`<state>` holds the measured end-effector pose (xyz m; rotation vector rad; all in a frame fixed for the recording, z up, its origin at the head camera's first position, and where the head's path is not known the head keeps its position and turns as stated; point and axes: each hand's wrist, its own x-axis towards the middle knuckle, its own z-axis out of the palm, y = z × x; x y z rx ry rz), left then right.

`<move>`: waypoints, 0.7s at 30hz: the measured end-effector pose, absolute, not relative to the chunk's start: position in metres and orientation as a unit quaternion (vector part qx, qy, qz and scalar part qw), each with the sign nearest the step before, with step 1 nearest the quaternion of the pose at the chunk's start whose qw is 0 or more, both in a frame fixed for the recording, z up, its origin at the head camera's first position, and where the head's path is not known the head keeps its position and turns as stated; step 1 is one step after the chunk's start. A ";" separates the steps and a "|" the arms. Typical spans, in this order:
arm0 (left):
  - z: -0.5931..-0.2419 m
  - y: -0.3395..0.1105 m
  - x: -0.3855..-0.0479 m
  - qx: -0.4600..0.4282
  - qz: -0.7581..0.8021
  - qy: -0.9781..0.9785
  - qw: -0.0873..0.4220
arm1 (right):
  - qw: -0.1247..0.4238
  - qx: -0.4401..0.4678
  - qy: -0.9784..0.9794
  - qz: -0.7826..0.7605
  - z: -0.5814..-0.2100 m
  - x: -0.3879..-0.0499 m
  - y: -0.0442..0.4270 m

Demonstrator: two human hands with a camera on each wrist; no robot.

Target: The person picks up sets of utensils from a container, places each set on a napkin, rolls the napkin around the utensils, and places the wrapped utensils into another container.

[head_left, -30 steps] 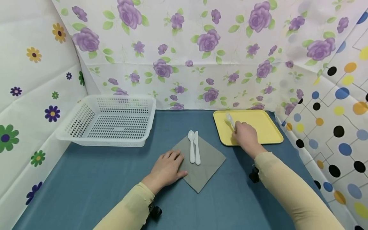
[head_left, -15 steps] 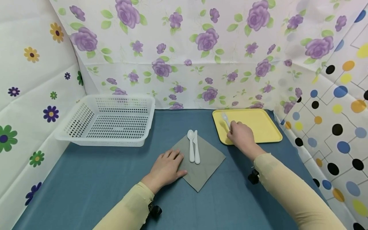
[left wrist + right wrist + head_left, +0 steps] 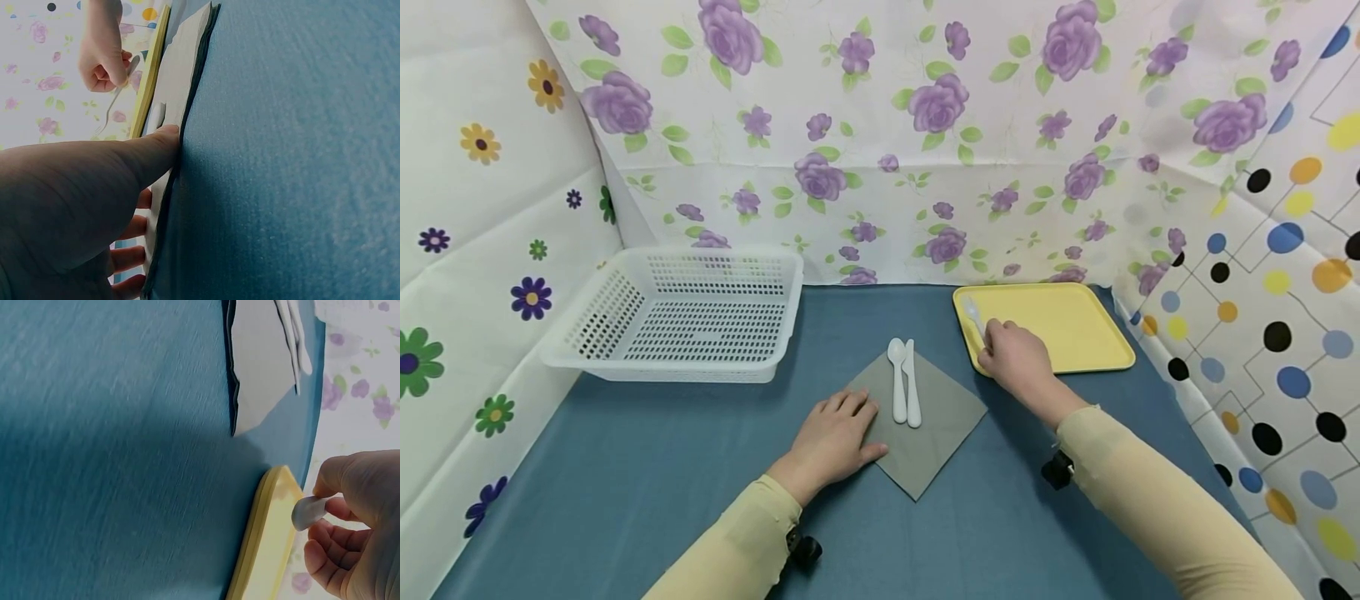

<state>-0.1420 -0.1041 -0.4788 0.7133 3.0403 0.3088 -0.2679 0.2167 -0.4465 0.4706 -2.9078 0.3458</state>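
My right hand (image 3: 1021, 360) pinches a white fork (image 3: 973, 312) between thumb and fingers, above the left part of a yellow tray (image 3: 1075, 329). The tines point away from me, and the rounded handle end of the fork (image 3: 309, 513) sticks out of my grip in the right wrist view. My left hand (image 3: 831, 447) rests with fingers extended on the left edge of a folded grey napkin (image 3: 936, 450), laid as a diamond. Side by side on that napkin lie a white spoon (image 3: 898, 392) and a white knife (image 3: 913, 398).
A white perforated basket (image 3: 700, 368) stands at the back left. Blue cloth (image 3: 647, 483) covers the table. Patterned sheets rise behind and at both sides, the floral one (image 3: 887, 200) close behind the tray and basket.
My right hand has moved left with the fork, from further over the tray toward its left edge. My left hand stays on the napkin.
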 end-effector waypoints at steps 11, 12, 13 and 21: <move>-0.480 -0.104 -0.142 0.227 0.100 0.969 -0.001 | 0.073 0.173 -0.976 0.113 -0.446 -0.257 0.200; -0.479 -0.104 -0.142 0.228 0.100 0.969 -0.002 | 0.072 0.174 -0.976 0.111 -0.447 -0.257 0.198; -0.479 -0.104 -0.141 0.228 0.100 0.969 -0.002 | 0.072 0.175 -0.976 0.110 -0.447 -0.256 0.197; -0.480 -0.104 -0.142 0.228 0.100 0.969 -0.003 | 0.058 0.186 -0.974 0.117 -0.446 -0.249 0.189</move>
